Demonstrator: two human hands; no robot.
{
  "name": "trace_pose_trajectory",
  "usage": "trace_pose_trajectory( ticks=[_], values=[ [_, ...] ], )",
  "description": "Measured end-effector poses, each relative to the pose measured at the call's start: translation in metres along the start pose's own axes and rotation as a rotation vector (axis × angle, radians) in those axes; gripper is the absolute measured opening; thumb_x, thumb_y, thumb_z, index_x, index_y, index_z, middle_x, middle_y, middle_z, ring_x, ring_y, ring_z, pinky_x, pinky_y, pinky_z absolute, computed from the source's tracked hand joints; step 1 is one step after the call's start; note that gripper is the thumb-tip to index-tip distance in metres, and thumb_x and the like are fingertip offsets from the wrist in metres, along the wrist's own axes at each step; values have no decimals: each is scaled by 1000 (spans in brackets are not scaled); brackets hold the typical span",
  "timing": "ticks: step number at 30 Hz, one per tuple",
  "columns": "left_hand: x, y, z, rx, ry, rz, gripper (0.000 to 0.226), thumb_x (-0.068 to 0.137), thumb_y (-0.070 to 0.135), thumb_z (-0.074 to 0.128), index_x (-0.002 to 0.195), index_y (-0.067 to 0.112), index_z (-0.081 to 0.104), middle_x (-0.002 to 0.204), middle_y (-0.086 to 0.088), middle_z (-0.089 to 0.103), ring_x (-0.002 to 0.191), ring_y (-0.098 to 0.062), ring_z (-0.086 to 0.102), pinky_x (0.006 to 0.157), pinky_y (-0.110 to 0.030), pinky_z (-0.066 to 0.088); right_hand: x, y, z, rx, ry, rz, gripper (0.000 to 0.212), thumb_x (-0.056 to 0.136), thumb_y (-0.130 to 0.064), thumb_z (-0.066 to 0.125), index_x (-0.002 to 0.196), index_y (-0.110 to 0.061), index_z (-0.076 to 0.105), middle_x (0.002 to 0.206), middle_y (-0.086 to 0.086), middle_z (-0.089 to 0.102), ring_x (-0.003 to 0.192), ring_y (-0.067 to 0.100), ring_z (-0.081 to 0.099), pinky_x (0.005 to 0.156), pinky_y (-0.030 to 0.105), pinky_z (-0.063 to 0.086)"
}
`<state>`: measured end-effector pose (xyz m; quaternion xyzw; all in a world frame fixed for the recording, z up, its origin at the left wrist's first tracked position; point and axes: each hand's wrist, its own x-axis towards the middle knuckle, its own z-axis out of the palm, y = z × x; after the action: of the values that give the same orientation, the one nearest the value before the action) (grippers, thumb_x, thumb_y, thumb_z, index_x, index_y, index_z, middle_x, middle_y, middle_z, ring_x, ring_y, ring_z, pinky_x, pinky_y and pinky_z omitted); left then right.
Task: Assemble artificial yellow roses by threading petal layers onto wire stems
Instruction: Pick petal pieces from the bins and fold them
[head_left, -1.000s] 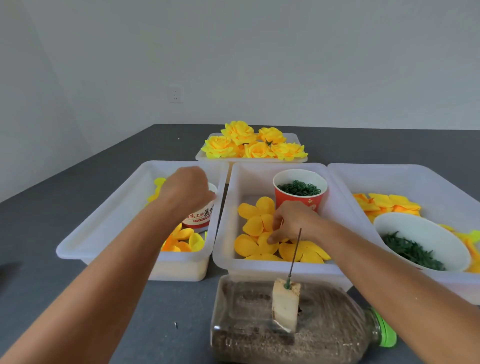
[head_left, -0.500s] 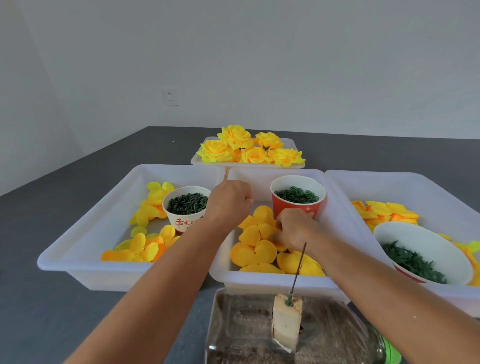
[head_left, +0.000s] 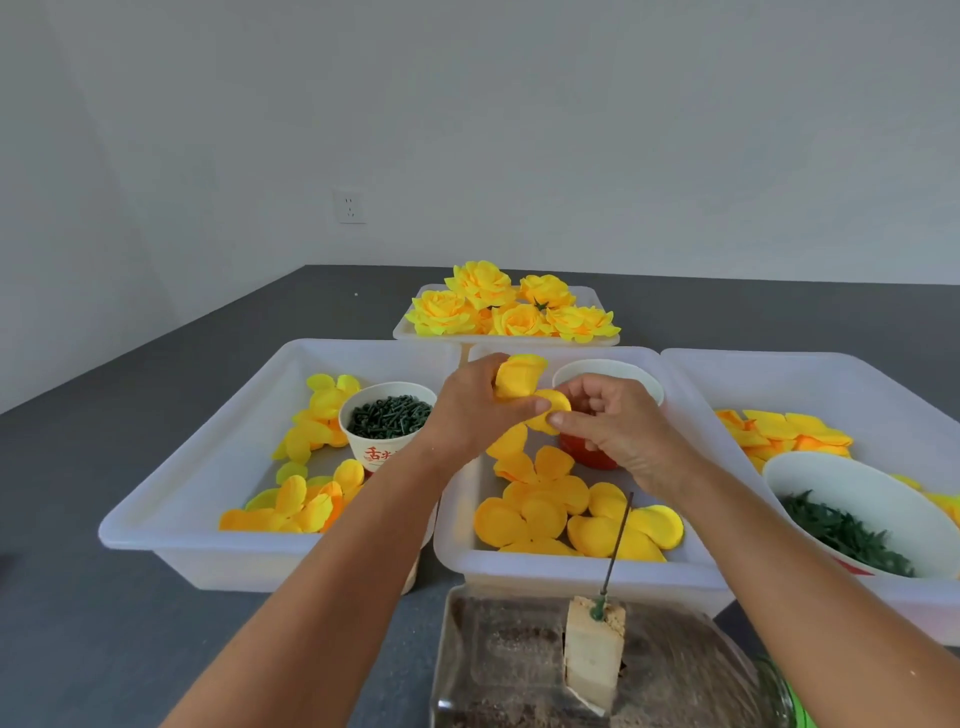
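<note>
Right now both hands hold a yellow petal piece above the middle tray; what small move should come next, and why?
Probably bring the petal layer, pinched by the left hand and right hand, down toward the wire stem. The stem stands bare in its block, with no petals threaded on it.

Three bins stand side by side on the desk (head_left: 130, 623). The left bin (head_left: 171, 519) holds loose petals (head_left: 298, 506) along its left and near parts, with a cup of stems (head_left: 388, 423) to their right. The middle bin (head_left: 571, 569) holds petal layers (head_left: 540, 514) toward its near side and a cup (head_left: 613, 374) at its far right. The right bin (head_left: 831, 374) has petals (head_left: 779, 431) at the back and a bowl (head_left: 857, 493) nearer. Behind the bins sits a tray (head_left: 410, 332) piled with finished roses (head_left: 509, 306). In front of the middle bin lies a bottle (head_left: 498, 665) on its side, a block (head_left: 592, 660) on it, a wire (head_left: 618, 545) rising from the block. Both hands meet above the middle bin: left hand (head_left: 467, 410), right hand (head_left: 618, 421).
</note>
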<state>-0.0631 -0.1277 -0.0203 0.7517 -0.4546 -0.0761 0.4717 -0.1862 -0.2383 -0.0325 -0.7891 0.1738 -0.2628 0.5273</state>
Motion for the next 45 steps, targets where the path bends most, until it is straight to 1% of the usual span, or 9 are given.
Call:
trace_pose_trajectory(
  ticks=[5, 7, 13, 16, 23, 30, 36, 42, 45],
  values=[
    [-4, 5, -2, -337, -35, -62, 24, 73, 12, 78, 65, 13, 56, 56, 8, 55, 52, -2, 52, 51, -17, 42, 0, -4, -4, 249, 2, 82, 16, 88, -10, 60, 100, -3, 67, 101, 17, 66, 89, 17, 58, 84, 34, 48],
    [-3, 7, -1, -397, -18, -99, 19, 75, 10, 76, 68, 10, 59, 60, 2, 58, 54, -6, 56, 53, -19, 46, -1, -6, -5, 269, 49, 47, 19, 88, -8, 61, 102, 1, 67, 96, 15, 69, 87, 17, 62, 86, 33, 50],
    [-5, 6, 0, -370, -30, -27, 9, 78, 8, 72, 72, 7, 66, 67, -8, 61, 58, -11, 56, 56, -21, 47, -1, -4, -6, 149, 179, -57, 14, 78, -8, 72, 84, 4, 67, 60, 0, 64, 49, 0, 53, 50, 12, 46],
    [-6, 5, 0, -347, -76, 27, 13, 78, 7, 72, 69, 13, 67, 58, 4, 60, 53, -3, 53, 53, -16, 43, -2, -3, -6, 71, 218, -66, 21, 73, -15, 78, 72, 1, 64, 53, 0, 57, 44, 4, 47, 43, 14, 40],
    [-7, 3, 6, -119, -101, 153, 24, 74, 5, 76, 63, 15, 57, 54, 9, 48, 46, 3, 42, 49, -9, 33, -5, -7, -1, -30, 54, -179, 22, 76, -9, 75, 92, -23, 67, 89, 7, 68, 83, 22, 65, 80, 31, 54],
    [-7, 3, 9, -14, -82, 178, 50, 62, 6, 84, 88, 17, 43, 59, 5, 52, 48, 1, 44, 50, -12, 35, -4, -3, 3, -215, -9, -181, 11, 88, -7, 61, 92, -1, 69, 84, 19, 68, 79, 28, 62, 75, 38, 50],
    [-7, 3, 9, -4, 60, 211, 57, 58, 12, 88, 103, 10, 53, 85, 2, 55, 70, 0, 49, 58, -5, 41, -4, -7, 1, 15, -11, -70, 5, 87, -1, 61, 88, -6, 64, 79, 14, 69, 76, 23, 60, 71, 31, 46],
    [-6, 3, 9, 35, 98, 217, 52, 55, 19, 89, 95, 12, 57, 77, 9, 52, 67, -3, 47, 58, -7, 40, -2, -1, -4, 132, 33, 21, 19, 82, -9, 68, 97, 3, 68, 81, 9, 69, 74, 12, 62, 69, 20, 49],
    [-6, 2, 9, 47, 89, 162, 45, 59, 23, 88, 85, 13, 53, 64, 4, 55, 53, -2, 46, 50, -10, 39, -1, -1, -5, 148, 128, -11, 13, 74, -7, 75, 82, 1, 68, 58, -4, 68, 53, 1, 57, 51, 12, 45]
  ],
)
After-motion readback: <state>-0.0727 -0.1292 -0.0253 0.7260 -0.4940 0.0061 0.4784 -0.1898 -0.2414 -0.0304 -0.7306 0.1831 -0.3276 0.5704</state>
